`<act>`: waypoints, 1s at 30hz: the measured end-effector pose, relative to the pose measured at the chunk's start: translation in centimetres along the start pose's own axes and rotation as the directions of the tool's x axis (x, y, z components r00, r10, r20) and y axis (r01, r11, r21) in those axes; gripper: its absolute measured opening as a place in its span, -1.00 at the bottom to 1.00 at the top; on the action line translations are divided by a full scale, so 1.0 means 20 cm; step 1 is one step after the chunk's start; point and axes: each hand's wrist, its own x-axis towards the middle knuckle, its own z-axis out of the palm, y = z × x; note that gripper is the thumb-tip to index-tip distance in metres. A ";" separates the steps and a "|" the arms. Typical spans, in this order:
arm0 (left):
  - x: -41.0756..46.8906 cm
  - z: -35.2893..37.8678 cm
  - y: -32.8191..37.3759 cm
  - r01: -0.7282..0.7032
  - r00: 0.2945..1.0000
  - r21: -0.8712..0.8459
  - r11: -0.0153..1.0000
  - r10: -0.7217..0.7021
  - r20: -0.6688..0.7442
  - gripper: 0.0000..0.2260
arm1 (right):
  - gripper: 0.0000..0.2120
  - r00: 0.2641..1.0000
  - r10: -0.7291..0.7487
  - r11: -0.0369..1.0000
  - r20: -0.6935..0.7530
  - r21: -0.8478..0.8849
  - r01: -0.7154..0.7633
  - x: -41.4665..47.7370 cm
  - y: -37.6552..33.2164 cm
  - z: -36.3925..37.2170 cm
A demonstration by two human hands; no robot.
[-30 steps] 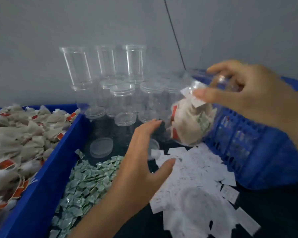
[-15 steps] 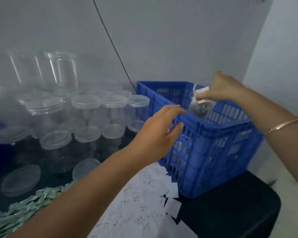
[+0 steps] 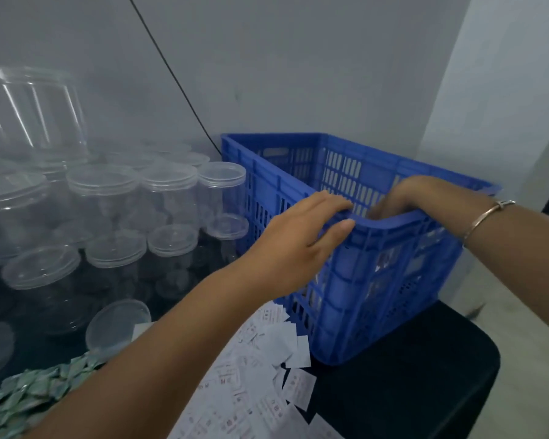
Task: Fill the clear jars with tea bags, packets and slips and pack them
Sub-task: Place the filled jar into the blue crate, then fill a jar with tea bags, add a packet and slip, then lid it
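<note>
The left hand [image 3: 301,245] lays fairly straight fingers over the near rim of the blue slotted plastic crate [image 3: 377,312], thumb against its outer face, probably to steady it. The right hand [image 3: 406,198] dips inside just beyond those fingers. Its fingertips are hidden behind the rim, so whether they grip anything cannot be told. Pale shapes behind the slots below may be packed jars. Left of the left fingers stand empty clear lidded plastic jars [image 3: 168,201]. Beneath that wrist lie white printed paper slips [image 3: 267,375], and nearer the elbow, small green packets [image 3: 29,397].
</note>
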 end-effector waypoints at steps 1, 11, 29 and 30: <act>0.00 0.00 0.00 0.001 1.000 -0.006 1.000 -0.001 -0.002 -0.66 | -0.44 1.000 0.005 1.000 0.027 -0.030 -0.004 -0.01 0.00 0.00; -0.03 0.00 0.02 0.056 0.998 0.040 0.998 -0.058 0.039 -0.58 | -0.49 0.990 0.108 0.994 0.090 -0.040 -0.105 -0.03 0.01 0.00; -0.47 -0.53 -0.30 0.343 0.794 -0.127 0.931 -0.360 -0.491 -0.81 | -0.79 0.433 -0.418 0.813 -0.798 -0.116 0.571 -0.53 -0.72 -0.29; -0.49 -0.57 -0.32 0.353 0.770 -0.126 0.927 -0.364 -0.523 -0.82 | -0.77 0.391 -0.463 0.783 -0.796 -0.160 0.601 -0.57 -0.82 -0.31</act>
